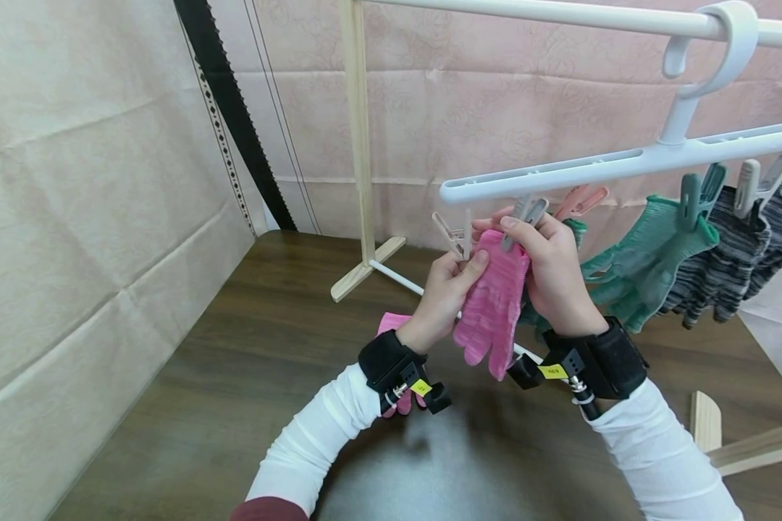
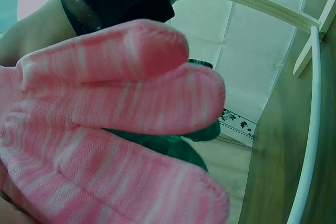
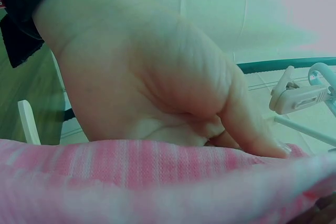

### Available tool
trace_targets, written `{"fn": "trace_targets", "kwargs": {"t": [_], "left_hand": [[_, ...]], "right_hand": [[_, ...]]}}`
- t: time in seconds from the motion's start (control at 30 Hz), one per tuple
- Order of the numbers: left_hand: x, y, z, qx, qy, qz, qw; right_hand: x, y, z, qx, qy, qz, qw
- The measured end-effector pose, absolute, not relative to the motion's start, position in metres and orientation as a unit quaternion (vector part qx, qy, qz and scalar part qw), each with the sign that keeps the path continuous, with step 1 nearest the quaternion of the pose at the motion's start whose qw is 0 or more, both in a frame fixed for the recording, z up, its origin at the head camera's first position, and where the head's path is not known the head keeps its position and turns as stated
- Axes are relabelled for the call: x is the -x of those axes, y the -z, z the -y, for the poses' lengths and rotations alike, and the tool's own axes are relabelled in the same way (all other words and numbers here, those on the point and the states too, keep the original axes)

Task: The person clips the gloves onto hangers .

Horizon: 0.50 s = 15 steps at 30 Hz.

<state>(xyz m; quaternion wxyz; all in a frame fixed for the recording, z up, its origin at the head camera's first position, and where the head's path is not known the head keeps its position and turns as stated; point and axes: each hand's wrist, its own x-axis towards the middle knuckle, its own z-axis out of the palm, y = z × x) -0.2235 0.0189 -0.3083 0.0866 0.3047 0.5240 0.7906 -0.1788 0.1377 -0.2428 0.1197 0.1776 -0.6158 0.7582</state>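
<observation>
A pink striped knit glove (image 1: pixel 492 311) hangs fingers down between my two hands, under the left end of the hanger. My left hand (image 1: pixel 447 286) pinches the left edge of its cuff, thumb in front. My right hand (image 1: pixel 554 271) grips the cuff's upper right part, its thumb beside a grey clothespin (image 1: pixel 528 213) that sits at that corner. In the right wrist view, the right thumb (image 3: pixel 252 132) presses along the glove's edge. A white clothespin (image 1: pixel 457 235) hangs just left of the cuff. The glove's fingers fill much of the left wrist view.
The pale blue hanger (image 1: pixel 560 170) hooks over a white rail (image 1: pixel 560 11). Green gloves (image 1: pixel 665 250) and black-grey striped gloves (image 1: pixel 723 253) hang from it by clothespins, right of a pink clothespin (image 1: pixel 580 202). Another pink glove (image 1: pixel 391 322) lies on the wooden table (image 1: pixel 234 376), behind my left wrist.
</observation>
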Motion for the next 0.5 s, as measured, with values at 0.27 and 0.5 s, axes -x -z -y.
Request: {"fn": "trace_targets", "kwargs": {"t": [0.27,0.5], "left_hand": [[0.224,0.312,-0.012,-0.285,-0.784,-0.541,0.109],[0.225,0.316,-0.007,-0.292,-0.777,-0.545,0.117]], "right_hand": [[0.177,0.243,-0.137,-0.165,-0.750,0.630,0.118],[0.175,0.244,-0.136,-0.153,-0.759,0.624,0.104]]}}
